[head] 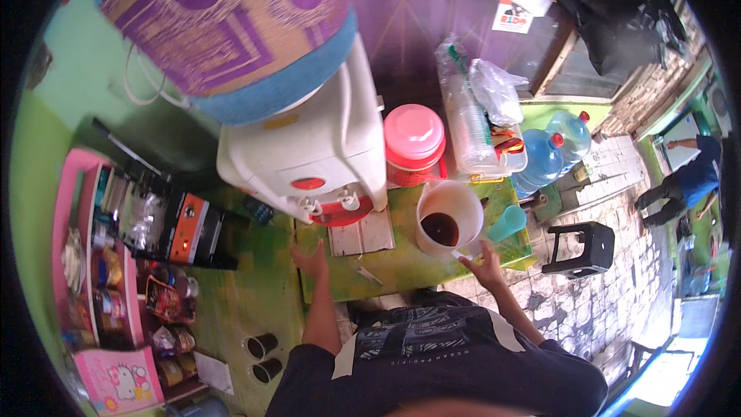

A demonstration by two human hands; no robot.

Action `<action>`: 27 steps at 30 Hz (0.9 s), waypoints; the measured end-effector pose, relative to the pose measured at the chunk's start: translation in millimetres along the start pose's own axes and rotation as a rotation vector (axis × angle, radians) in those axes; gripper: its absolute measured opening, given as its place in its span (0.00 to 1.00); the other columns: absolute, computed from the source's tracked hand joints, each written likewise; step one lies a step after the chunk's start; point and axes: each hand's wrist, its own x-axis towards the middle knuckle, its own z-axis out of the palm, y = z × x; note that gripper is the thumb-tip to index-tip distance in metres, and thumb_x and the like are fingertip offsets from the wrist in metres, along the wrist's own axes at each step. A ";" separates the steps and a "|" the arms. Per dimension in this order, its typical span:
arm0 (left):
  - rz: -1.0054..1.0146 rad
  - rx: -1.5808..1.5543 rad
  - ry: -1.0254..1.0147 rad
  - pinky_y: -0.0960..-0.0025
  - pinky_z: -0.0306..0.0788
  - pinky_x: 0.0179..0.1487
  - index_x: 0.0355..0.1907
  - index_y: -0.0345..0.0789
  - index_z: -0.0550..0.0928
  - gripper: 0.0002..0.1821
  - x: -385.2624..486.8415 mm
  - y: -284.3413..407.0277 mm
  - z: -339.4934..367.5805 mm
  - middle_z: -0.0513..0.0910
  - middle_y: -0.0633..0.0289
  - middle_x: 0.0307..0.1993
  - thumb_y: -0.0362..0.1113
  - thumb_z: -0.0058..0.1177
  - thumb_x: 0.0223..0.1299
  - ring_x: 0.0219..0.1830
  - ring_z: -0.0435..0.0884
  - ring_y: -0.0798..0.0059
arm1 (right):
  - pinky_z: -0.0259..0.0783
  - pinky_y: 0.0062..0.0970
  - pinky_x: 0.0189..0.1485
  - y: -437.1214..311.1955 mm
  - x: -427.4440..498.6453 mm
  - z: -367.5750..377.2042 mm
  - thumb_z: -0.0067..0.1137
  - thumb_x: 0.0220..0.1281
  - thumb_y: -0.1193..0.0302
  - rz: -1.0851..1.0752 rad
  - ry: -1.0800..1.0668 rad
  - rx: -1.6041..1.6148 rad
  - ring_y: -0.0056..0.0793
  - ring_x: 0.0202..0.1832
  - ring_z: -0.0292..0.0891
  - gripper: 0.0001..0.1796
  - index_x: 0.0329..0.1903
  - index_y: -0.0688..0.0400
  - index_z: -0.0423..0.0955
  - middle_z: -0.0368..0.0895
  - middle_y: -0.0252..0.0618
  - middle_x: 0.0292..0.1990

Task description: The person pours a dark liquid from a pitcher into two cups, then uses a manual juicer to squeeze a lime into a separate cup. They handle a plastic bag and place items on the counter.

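Note:
My left hand (311,258) is at the near left of the green table, its fingers around what looks like a clear plastic cup (305,239). My right hand (486,266) is at the near right side of a translucent white pitcher (472,208), by its handle; whether the fingers close on it is unclear. Dark brown liquid (440,229) lies in the pitcher. A turquoise cup (507,223) stands just beyond my right hand. The white water dispenser (289,156), with two taps over a red tray, stands past my left hand.
Behind the pitcher are a pink-lidded jug (414,133) and a bin of stacked clear cups (472,139). Two dark-filled cups (262,346) stand at lower left, near a pink shelf (139,301). Large water bottles (541,156) and a black stool (584,249) are right; another person (689,182) is farther off.

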 end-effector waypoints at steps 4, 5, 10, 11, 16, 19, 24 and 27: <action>0.085 -0.097 -0.105 0.60 0.61 0.62 0.60 0.28 0.62 0.46 -30.6 47.7 -19.5 0.67 0.51 0.56 0.41 0.72 0.39 0.60 0.65 0.60 | 0.70 0.33 0.45 8.6 14.6 11.2 0.67 0.50 0.58 0.014 -0.168 0.473 0.31 0.41 0.77 0.31 0.50 0.68 0.71 0.81 0.49 0.39; 0.051 -0.069 -0.155 0.60 0.61 0.62 0.60 0.29 0.62 0.46 -45.7 60.4 -27.2 0.68 0.52 0.55 0.40 0.72 0.39 0.60 0.65 0.61 | 0.71 0.32 0.44 9.2 17.7 12.7 0.66 0.50 0.58 -0.016 -0.145 0.464 0.29 0.39 0.77 0.30 0.49 0.68 0.72 0.81 0.49 0.38; 0.235 -0.386 -0.429 0.62 0.63 0.59 0.59 0.31 0.63 0.44 -107.8 128.3 -44.4 0.71 0.54 0.53 0.38 0.72 0.38 0.56 0.69 0.63 | 0.71 0.22 0.36 6.5 36.0 7.6 0.64 0.54 0.70 0.055 -0.165 0.450 0.19 0.34 0.75 0.15 0.41 0.68 0.76 0.82 0.38 0.32; 0.224 -0.446 -0.506 0.62 0.63 0.59 0.59 0.32 0.63 0.44 -114.1 139.9 -43.4 0.71 0.54 0.53 0.37 0.72 0.38 0.55 0.69 0.63 | 0.72 0.22 0.36 4.5 38.6 1.3 0.64 0.54 0.70 -0.014 -0.136 0.492 0.19 0.34 0.76 0.15 0.40 0.68 0.76 0.82 0.38 0.33; 0.363 -0.508 -0.524 0.60 0.64 0.59 0.59 0.33 0.63 0.43 -127.9 175.3 -33.9 0.70 0.53 0.53 0.36 0.70 0.39 0.58 0.69 0.62 | 0.73 0.22 0.36 -27.1 40.4 -55.9 0.66 0.52 0.71 -0.071 -0.214 0.533 0.19 0.34 0.77 0.14 0.38 0.68 0.77 0.82 0.38 0.32; 0.359 -0.725 -0.557 0.59 0.63 0.61 0.59 0.32 0.62 0.41 -131.1 181.6 -23.8 0.69 0.52 0.54 0.37 0.68 0.42 0.61 0.67 0.60 | 0.72 0.21 0.34 -58.0 33.2 -104.5 0.68 0.49 0.72 -0.175 -0.271 0.343 0.18 0.31 0.76 0.12 0.33 0.67 0.76 0.81 0.35 0.28; 0.265 -0.853 -0.666 0.58 0.62 0.61 0.57 0.30 0.63 0.37 -112.5 196.0 -8.1 0.68 0.51 0.55 0.39 0.65 0.47 0.59 0.68 0.58 | 0.69 0.24 0.32 -102.3 34.1 -173.0 0.71 0.44 0.70 -0.202 -0.231 0.501 0.19 0.28 0.71 0.16 0.32 0.66 0.75 0.77 0.36 0.25; 0.669 -0.533 -0.496 0.59 0.63 0.60 0.56 0.29 0.64 0.37 -109.2 219.4 -22.9 0.68 0.52 0.54 0.41 0.65 0.45 0.57 0.69 0.60 | 0.65 0.23 0.27 -124.7 42.9 -205.4 0.68 0.48 0.70 -0.410 -0.020 0.531 0.18 0.25 0.67 0.12 0.29 0.64 0.76 0.75 0.31 0.21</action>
